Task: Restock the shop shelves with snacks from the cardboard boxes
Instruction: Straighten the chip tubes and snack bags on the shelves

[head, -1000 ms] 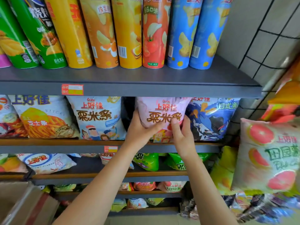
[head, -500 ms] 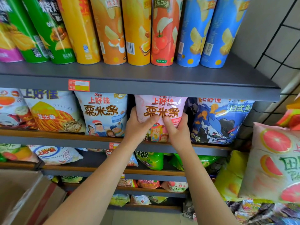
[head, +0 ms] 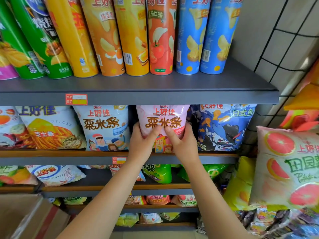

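A pink snack bag stands upright on the second shelf, between a white bag with the same lettering and a blue bag with a shark drawing. My left hand grips its left side, thumb across the front. My right hand grips its right side, and the two thumbs nearly meet on the bag's face. The bag's top reaches just under the grey upper shelf. A cardboard box shows at the bottom left corner.
Tall chip tubes line the upper shelf. More snack bags fill the lower shelves. On the right, a wire grid carries hanging bags, with a large grapefruit-print bag close to my right arm.
Both hands have pushed the pink bag back and more upright into its gap on the second shelf. The thumbs have come closer together. My view has moved nearer.
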